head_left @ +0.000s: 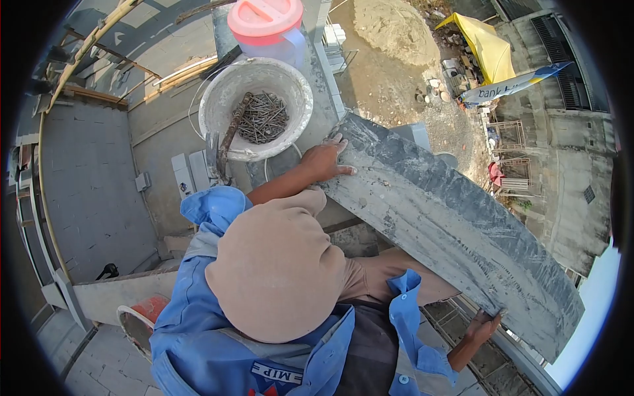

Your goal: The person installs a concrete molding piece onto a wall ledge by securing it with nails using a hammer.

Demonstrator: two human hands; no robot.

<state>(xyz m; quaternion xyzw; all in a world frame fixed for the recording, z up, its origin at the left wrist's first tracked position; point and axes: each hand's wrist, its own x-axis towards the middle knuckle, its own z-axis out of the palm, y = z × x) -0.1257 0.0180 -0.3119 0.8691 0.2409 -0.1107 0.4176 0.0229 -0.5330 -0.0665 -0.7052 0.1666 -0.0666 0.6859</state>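
Note:
A long grey board (429, 218), smeared with pale dust, slants from upper centre to lower right. My left hand (323, 160) grips its upper left end, the fingers over the edge and the thumb on its face. My right hand (481, 328) holds the near edge close to the lower right end, its fingers partly hidden. Beside my left forearm is a white bucket (300, 99) with many nails (265, 119) inside. A hammer (234, 135) leans over the bucket's rim. My beige-clothed knee (281, 264) is raised between my arms.
A pink-lidded jug (265, 16) stands behind the bucket. At lower left is a red bucket (150, 307). Bamboo poles (92, 39) and a grey block wall (99, 178) are on the left. Far below lie a sand pile (396, 33) and a yellow tarp (485, 49).

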